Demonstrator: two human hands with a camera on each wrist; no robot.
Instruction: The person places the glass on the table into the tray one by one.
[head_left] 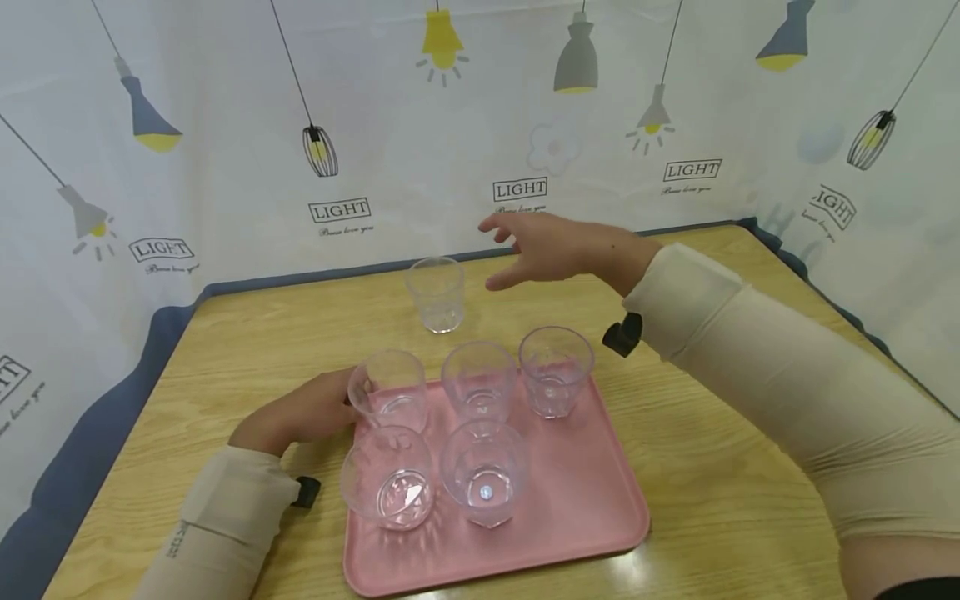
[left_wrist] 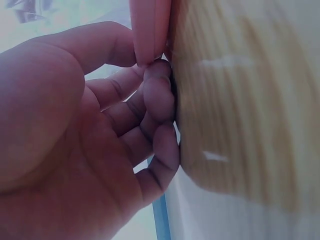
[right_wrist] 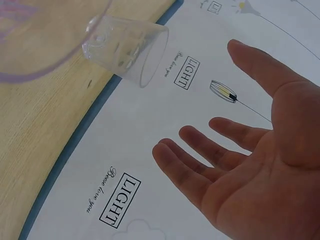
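Observation:
A pink tray (head_left: 577,492) lies on the table with several clear plastic cups (head_left: 486,483) standing upright on it. My left hand (head_left: 318,407) is at the tray's far left corner, beside a clear cup. In the left wrist view the thumb and curled fingers of the left hand (left_wrist: 75,125) pinch the tray's pink rim (left_wrist: 150,30). Beyond the tray, a lone clear cup (head_left: 437,296) stands upright on the table. To the right of that cup my right hand (head_left: 551,247) hovers, fingers spread and apart from it. The right wrist view shows the right hand (right_wrist: 260,165) holding nothing.
A wooden table (head_left: 720,400) carries the tray and cups. A white curtain (head_left: 247,167) printed with lamps closes off the back and sides, its blue hem (head_left: 315,279) along the table's far edge. One cup (head_left: 555,371) sits at the tray's far right corner.

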